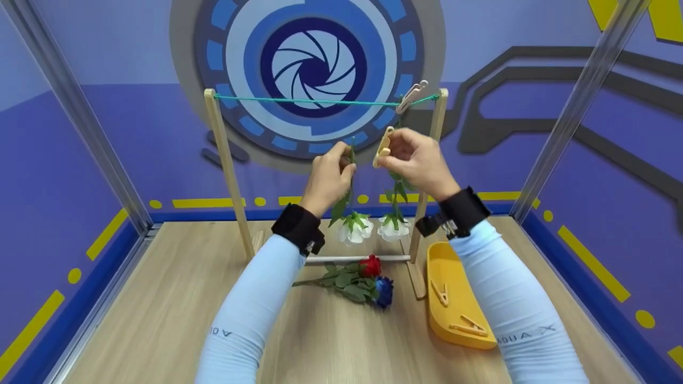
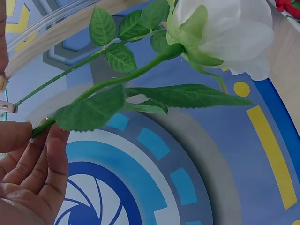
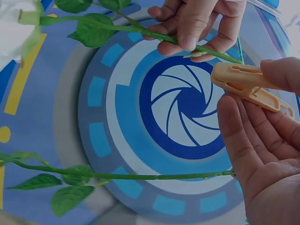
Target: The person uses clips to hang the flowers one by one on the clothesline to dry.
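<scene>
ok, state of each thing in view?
Left white rose: upside down, held in left hand.
Right white rose: upside down, clipped to line.
Pale clothespin: clipped on line.
Held clothespin: in right hand, off line.
Red rose: lying on table.
Blue rose: lying on table.
Tray: two clothespins inside.

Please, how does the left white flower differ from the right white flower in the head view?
The left flower is held by the left hand; the right flower hangs from a clip on the cord.

The left flower's upper end stops below the cord; the right flower's reaches the clip.

Both are white, green-leaved and head down.
</scene>
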Demonstrator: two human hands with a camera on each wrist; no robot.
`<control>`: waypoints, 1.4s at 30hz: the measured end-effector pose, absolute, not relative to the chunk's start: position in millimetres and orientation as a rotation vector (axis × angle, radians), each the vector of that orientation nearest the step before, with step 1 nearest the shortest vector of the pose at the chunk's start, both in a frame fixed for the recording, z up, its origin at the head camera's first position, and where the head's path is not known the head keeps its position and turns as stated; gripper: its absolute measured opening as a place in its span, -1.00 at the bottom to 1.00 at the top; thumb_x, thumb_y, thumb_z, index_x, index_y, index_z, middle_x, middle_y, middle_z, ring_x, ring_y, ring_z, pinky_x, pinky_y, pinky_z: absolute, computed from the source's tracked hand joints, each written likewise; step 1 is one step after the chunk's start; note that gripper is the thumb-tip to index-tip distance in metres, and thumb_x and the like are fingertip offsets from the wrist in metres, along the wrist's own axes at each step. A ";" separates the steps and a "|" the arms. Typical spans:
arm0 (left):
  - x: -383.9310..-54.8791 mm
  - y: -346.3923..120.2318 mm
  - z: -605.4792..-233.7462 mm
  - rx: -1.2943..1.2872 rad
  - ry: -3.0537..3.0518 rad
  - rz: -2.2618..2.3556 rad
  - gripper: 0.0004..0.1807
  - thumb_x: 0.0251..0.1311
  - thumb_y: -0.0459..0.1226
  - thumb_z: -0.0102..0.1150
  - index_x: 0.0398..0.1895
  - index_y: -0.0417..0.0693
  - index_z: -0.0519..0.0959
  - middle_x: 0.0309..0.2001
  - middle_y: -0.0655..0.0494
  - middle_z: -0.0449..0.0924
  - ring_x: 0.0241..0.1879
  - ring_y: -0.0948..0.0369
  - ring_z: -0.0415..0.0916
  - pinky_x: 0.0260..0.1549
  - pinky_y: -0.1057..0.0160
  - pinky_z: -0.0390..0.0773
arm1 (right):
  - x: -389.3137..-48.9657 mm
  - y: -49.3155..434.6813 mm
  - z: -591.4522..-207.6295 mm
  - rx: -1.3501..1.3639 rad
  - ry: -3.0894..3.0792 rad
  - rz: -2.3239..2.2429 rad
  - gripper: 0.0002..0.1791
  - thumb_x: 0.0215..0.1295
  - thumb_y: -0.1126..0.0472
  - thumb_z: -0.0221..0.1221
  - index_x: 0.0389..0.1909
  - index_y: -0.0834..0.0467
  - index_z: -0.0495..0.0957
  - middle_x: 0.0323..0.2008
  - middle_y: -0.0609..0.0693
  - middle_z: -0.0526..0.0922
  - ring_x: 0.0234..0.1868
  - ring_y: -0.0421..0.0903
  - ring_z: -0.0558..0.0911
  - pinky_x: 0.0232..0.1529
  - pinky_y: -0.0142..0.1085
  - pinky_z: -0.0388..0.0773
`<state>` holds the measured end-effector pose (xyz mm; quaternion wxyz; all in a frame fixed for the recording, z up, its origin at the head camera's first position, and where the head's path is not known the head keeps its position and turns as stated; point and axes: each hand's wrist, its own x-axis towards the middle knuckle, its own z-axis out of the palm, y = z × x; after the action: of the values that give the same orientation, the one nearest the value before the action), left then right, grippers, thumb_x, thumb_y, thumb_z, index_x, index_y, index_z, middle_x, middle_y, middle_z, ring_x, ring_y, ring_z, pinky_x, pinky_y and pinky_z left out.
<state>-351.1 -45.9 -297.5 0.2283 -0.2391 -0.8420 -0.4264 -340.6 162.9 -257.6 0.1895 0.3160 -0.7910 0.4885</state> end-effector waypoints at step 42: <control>-398.3 -22.0 -273.0 -0.473 -2.352 -1.149 -0.86 0.50 -0.40 0.10 0.03 -0.23 0.53 -0.17 -0.09 0.75 -0.20 0.07 0.70 -0.18 0.16 0.61 | -393.9 129.3 -204.5 0.553 -1.941 1.505 -0.80 0.25 0.32 0.43 -0.20 0.35 0.67 -0.25 0.18 0.77 -0.33 -0.18 0.71 -0.24 -0.40 0.66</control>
<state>-398.3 -22.0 -273.0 0.2382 -0.1725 -0.8587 -0.4196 -393.9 129.3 -204.5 0.3067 0.2089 -0.7338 0.5690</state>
